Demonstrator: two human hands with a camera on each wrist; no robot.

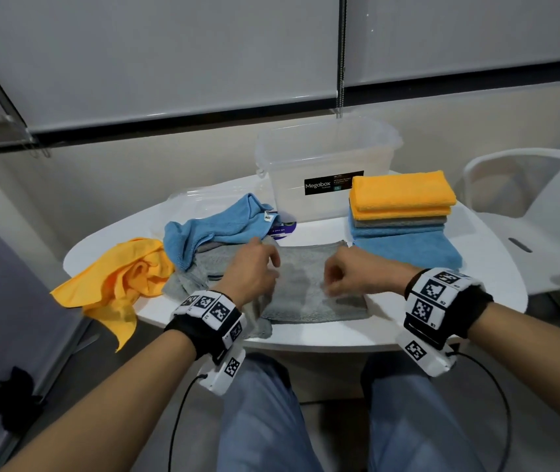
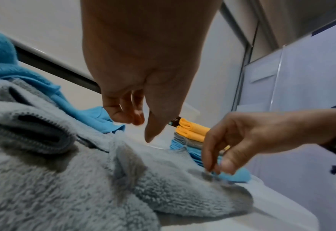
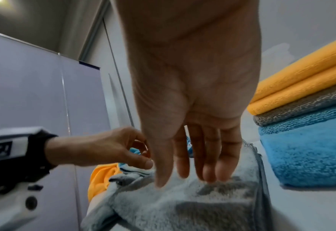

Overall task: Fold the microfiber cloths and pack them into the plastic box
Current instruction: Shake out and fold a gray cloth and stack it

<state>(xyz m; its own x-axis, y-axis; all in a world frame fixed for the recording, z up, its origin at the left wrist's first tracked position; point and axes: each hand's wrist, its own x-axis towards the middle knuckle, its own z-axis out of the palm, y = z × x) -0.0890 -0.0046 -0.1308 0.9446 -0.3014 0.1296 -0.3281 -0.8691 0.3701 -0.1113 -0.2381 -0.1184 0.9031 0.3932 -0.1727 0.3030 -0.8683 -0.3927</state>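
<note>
1. Head view: one grey cloth (image 1: pixel 309 284) lies flat on the table (image 1: pixel 476 267); five folded cloths (image 1: pixel 401 212) are stacked beside the plastic box (image 1: pixel 322 165).
2. Left wrist view: the left hand (image 2: pixel 143 78) hangs relaxed, holding nothing.
3. Right wrist view: the right hand (image 3: pixel 193 109) has straight fingers reaching down to the grey cloth.

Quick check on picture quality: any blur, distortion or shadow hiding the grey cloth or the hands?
Head view: sharp, edges bowed by the wide lens, soft hand shadow on the grey cloth. Left wrist view: left hand motion-blurred, stack behind soft. Right wrist view: right hand blurred, dim; ceiling glare top left.
</note>
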